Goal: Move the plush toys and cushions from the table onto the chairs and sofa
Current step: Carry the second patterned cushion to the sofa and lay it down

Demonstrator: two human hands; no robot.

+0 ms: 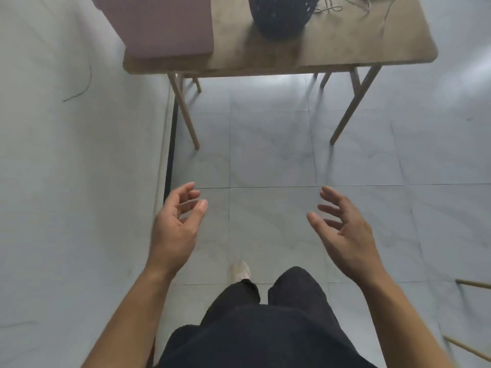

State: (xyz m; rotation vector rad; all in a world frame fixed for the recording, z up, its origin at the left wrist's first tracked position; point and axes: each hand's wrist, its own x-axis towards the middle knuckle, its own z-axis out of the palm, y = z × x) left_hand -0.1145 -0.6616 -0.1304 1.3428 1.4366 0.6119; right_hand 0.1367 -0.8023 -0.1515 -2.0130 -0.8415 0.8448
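On the table (332, 49) at the top of the view, two items remain: a flat mauve cushion (164, 25) at the left corner, overhanging the edge slightly, and a dark rounded object (281, 15) near the middle, possibly a plush toy or cushion, though its top is cut off. Loose cords (329, 5) lie beside it. No chair seat or sofa is identifiable, so what has been moved cannot be confirmed; at least these two items appear outstanding. Both hands are well short of the table, over the tiled floor (265, 155). Left hand (176, 227): fingers loosely curled, apart, holding nothing. Right hand (345, 229): fingers spread, palm inward, empty.
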